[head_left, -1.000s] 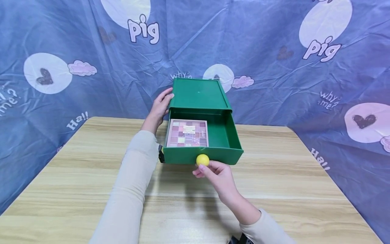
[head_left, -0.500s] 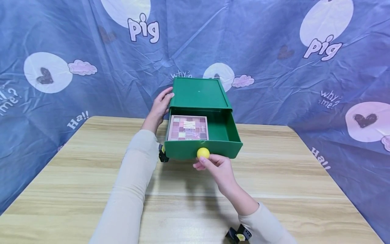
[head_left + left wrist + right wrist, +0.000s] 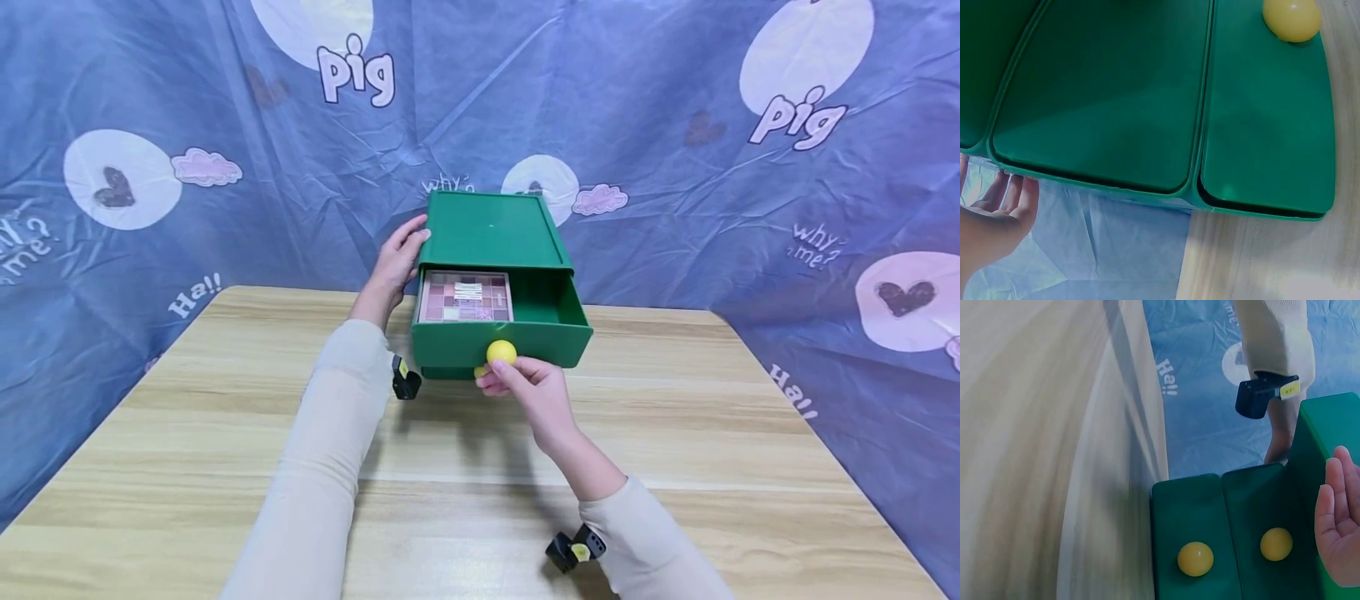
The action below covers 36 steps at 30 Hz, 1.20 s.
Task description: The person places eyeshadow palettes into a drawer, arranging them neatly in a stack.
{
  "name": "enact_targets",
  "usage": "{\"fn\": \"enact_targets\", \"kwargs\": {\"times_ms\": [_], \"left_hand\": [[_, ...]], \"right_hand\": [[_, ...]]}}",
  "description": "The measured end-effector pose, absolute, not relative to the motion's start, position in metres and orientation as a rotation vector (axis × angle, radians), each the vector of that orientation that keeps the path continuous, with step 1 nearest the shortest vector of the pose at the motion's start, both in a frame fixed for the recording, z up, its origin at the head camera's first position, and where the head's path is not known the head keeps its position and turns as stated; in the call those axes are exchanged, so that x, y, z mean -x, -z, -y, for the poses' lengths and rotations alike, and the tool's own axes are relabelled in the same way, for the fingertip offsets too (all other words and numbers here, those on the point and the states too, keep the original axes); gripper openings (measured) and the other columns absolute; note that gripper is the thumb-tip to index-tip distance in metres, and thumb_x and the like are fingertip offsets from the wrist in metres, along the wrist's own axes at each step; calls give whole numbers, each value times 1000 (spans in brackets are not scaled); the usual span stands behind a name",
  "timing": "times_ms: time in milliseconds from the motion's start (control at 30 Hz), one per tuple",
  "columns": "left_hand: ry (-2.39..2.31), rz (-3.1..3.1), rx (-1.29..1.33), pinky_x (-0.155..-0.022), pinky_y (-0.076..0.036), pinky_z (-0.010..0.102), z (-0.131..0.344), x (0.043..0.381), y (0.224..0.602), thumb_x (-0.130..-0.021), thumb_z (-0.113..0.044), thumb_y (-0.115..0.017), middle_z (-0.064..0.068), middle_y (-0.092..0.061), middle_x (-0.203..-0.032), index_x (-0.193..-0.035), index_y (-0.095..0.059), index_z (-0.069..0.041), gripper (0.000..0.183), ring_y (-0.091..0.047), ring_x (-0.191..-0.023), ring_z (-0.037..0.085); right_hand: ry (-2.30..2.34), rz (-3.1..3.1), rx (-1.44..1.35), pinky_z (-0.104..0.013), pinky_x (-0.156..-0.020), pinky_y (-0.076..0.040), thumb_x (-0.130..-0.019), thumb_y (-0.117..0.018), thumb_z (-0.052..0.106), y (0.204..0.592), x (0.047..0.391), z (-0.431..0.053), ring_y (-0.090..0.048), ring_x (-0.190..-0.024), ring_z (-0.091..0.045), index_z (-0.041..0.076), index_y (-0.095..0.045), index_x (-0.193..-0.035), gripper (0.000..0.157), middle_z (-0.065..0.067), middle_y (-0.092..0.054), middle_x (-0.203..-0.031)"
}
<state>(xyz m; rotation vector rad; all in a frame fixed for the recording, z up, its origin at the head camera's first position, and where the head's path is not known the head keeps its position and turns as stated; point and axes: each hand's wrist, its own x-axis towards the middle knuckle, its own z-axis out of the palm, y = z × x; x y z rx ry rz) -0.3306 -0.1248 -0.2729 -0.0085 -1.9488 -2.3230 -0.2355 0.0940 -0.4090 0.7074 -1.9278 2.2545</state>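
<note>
A green drawer cabinet (image 3: 495,229) stands on the table with its top drawer (image 3: 547,343) partly pulled out. A pink-toned makeup palette (image 3: 467,298) lies in the drawer's left half. My right hand (image 3: 542,400) pinches the drawer's yellow knob (image 3: 502,352), thumb in front; in the right wrist view that knob is hidden behind the hand (image 3: 1342,528). My left hand (image 3: 395,265) rests on the cabinet's left side, its fingers (image 3: 1022,197) touching the edge. Two lower drawer fronts with yellow knobs (image 3: 1276,544) show flush in the right wrist view.
The cabinet stands toward the back of the wooden table (image 3: 225,467). Blue patterned cloth (image 3: 285,167) hangs behind and at both sides. Black wrist cameras sit on the left wrist (image 3: 406,381) and the right wrist (image 3: 576,548).
The drawer has slid back toward the cabinet along with the right hand on its knob, and less of the palette shows. The left hand has stayed in place.
</note>
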Motion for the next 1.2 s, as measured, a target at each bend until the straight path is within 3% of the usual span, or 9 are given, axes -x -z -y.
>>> {"fn": "enact_targets", "kwargs": {"times_ms": [200, 267, 367, 667, 867, 1033, 1133, 1200], "left_hand": [[2306, 1961, 2, -76, -39, 33, 126, 331, 273, -85, -27, -52, 1, -47, -117, -126, -46, -24, 42, -47, -96, 16], [2299, 1975, 4, -75, -39, 32, 126, 331, 274, -85, -28, -52, 0, -46, -118, -126, -46, -24, 42, -47, -96, 16], [2299, 1981, 3, -74, -39, 32, 126, 331, 275, -85, -28, -52, 0, -47, -117, -126, -46, -25, 42, -46, -96, 15], [2294, 2007, 16, -86, -33, 40, 127, 330, 275, -85, -31, -52, -2, -47, -118, -125, -46, -27, 41, -43, -105, 14], [2312, 1992, 18, -84, -35, 38, 126, 331, 273, -85, -29, -53, -1, -47, -118, -125, -47, -26, 41, -44, -104, 15], [2332, 1958, 13, -81, -37, 36, 125, 332, 274, -85, -27, -52, 0, -47, -117, -125, -47, -24, 41, -45, -103, 16], [2339, 1946, 9, -80, -38, 36, 125, 332, 274, -85, -26, -52, 1, -48, -116, -125, -47, -24, 41, -46, -102, 16], [2339, 1942, 6, -81, -37, 36, 125, 332, 274, -85, -26, -52, 1, -49, -116, -125, -47, -24, 41, -46, -102, 16]], "right_hand": [[-2234, 1942, -669, -37, -67, -47, -87, -53, 20, 398, 243, -86, -61, -71, -28, -1, -63, -95, 25, -15, -64, -82], [-2224, 1942, -629, -38, -66, -47, -87, -53, 24, 425, 270, -87, -60, -71, -31, 2, -63, -98, 26, -15, -64, -83], [-2246, 1917, -582, -41, -64, -47, -85, -54, 26, 431, 285, -85, -59, -69, -34, 3, -63, -96, 27, -17, -63, -83], [-2248, 1956, -543, -42, -63, -47, -84, -55, 31, 432, 318, -87, -59, -67, -36, 3, -63, -96, 31, -18, -62, -83], [-2209, 2026, -539, -38, -63, -48, -85, -53, 34, 422, 325, -87, -60, -68, -31, 6, -63, -98, 32, -14, -63, -84], [-2227, 2085, -504, -35, -67, -47, -87, -51, 29, 384, 303, -82, -61, -70, -27, -1, -61, -99, 33, -14, -63, -85], [-2235, 2074, -480, -35, -67, -47, -86, -52, 32, 386, 308, -80, -60, -70, -27, 1, -61, -98, 34, -13, -63, -85], [-2223, 2053, -480, -35, -65, -48, -83, -53, 40, 406, 329, -80, -60, -69, -28, 5, -62, -98, 39, -12, -64, -85]]}}
